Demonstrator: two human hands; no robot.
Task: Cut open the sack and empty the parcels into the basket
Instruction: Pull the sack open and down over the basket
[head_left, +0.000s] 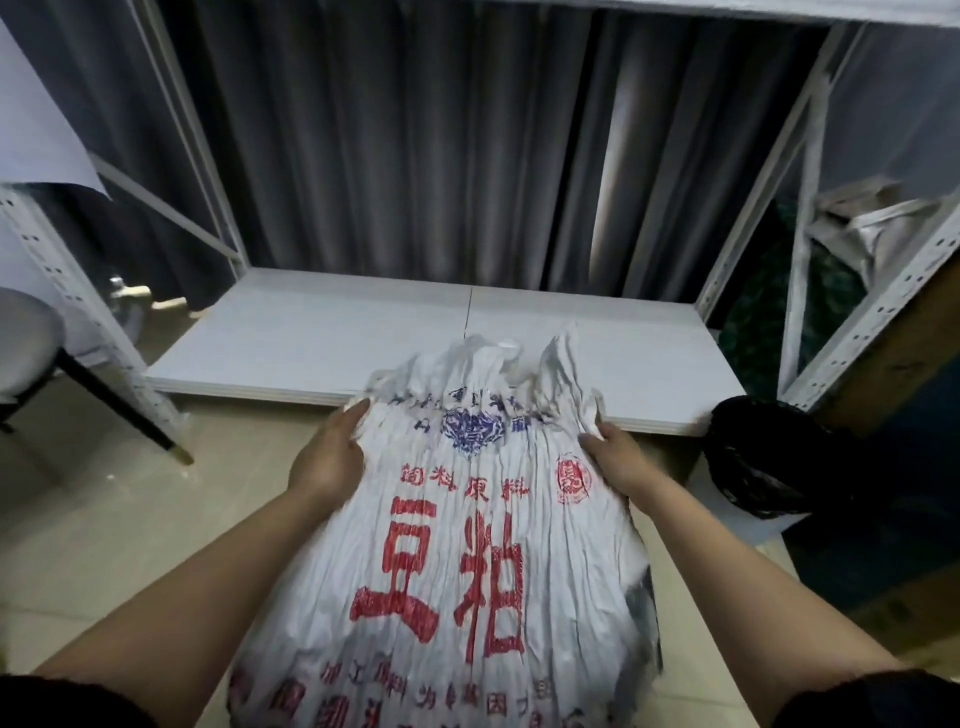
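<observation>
A white woven sack, printed with large red characters and a blue emblem, is lying lengthwise between the person's forearms, its gathered, crumpled mouth pointing away and reaching the front edge of a low white shelf board. The left hand is gripping the sack's left side just below the gathered neck, fingers pressing into the fabric. The right hand is holding the right side at the same height, thumb lying on top of the cloth and fingers curling under it. The sack is looking full and creased along its length. To the right, a dark basket lined with black plastic is standing on the tiled floor, near the sack but apart from it. Grey curtains are hanging behind the white metal shelving frame.
</observation>
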